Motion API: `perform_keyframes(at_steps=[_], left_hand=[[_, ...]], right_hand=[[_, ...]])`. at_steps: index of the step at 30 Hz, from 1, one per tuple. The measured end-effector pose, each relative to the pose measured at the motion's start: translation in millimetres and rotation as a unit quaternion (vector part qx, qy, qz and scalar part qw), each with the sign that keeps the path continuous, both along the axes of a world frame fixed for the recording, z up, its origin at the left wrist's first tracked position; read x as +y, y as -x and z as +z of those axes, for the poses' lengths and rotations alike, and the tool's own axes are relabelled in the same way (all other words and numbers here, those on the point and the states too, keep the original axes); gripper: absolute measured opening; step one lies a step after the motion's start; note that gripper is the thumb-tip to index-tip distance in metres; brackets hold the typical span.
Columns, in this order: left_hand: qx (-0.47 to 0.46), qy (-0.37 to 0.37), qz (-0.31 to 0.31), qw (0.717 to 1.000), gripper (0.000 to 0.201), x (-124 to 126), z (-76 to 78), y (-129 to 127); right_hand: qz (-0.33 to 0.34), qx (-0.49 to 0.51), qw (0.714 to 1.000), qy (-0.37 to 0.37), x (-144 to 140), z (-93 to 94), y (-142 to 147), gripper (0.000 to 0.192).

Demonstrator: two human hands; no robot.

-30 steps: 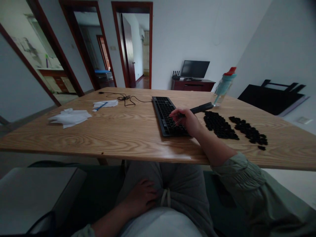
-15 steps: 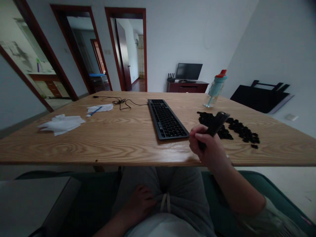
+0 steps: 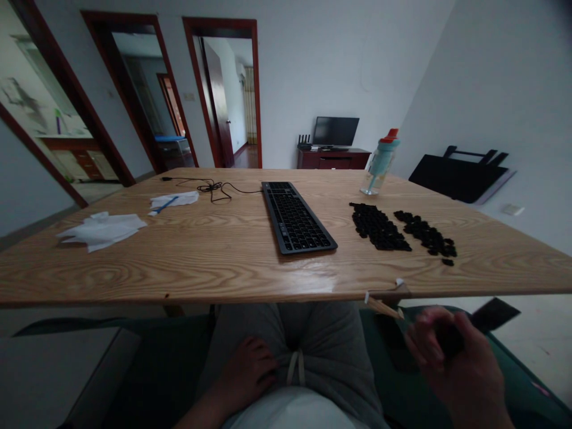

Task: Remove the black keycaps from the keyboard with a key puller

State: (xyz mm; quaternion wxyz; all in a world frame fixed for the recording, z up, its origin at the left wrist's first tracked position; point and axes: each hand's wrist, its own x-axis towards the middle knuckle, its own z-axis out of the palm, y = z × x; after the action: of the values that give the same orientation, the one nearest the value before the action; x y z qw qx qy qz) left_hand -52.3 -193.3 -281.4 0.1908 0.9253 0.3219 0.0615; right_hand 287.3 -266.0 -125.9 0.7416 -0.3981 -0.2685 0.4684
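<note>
My right hand [image 3: 456, 363] is below the table's near edge at the lower right, closed around a dark-handled brush [image 3: 491, 313] whose pale tip [image 3: 382, 304] pokes out to the left under the edge. My left hand [image 3: 248, 372] rests flat on my lap, holding nothing. On the wooden table [image 3: 201, 250] a black keyboard [image 3: 295, 215] lies in the middle, and two patches of loose black keycaps [image 3: 379, 226] lie to its right.
A teal water bottle [image 3: 379, 168] with a red cap stands behind the keycaps. White tissues [image 3: 100, 229], a paper with a blue pen [image 3: 174, 201] and a black cable [image 3: 214, 189] lie at the left. Open doorways and a TV stand are beyond.
My right hand has come off the keyboard with the brush, drawing back toward me and dropping below the table's edge. My left hand has stayed on my lap.
</note>
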Motion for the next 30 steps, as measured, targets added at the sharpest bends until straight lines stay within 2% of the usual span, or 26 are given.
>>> perform_keyframes(at_steps=[5, 10, 14, 20, 23, 30], left_hand=[[0.001, -0.003, 0.005, 1.0, 0.019, 0.1, -1.4, -1.1], [0.004, -0.012, 0.007, 1.0, 0.02, -0.2, -0.9, -1.0], [0.005, -0.012, 0.007, 1.0, 0.018, -0.5, -1.2, -0.6], [-0.003, -0.015, 0.007, 1.0, 0.02, 1.4, -6.5, -0.1], [-0.003, -0.015, 0.011, 1.0, 0.02, 0.8, -5.5, -0.3], [-0.006, -0.007, 0.011, 1.0, 0.02, -0.4, -2.4, -0.5]], right_hand=[[-0.021, 0.021, 1.0, 0.009, -5.1, -3.8, -11.6, 0.039], [0.018, 0.048, 0.999, -0.013, -5.0, 0.0, -12.8, 0.022], [0.044, 0.032, 0.997, -0.047, -5.7, -2.1, -18.3, 0.025], [-0.031, -0.011, 0.999, -0.012, -9.6, 6.6, -7.2, 0.027], [-0.025, 0.0, 0.999, -0.025, -5.9, 7.9, -4.2, 0.032], [-0.011, 0.026, 0.997, -0.067, 3.6, -3.9, -14.4, 0.03]])
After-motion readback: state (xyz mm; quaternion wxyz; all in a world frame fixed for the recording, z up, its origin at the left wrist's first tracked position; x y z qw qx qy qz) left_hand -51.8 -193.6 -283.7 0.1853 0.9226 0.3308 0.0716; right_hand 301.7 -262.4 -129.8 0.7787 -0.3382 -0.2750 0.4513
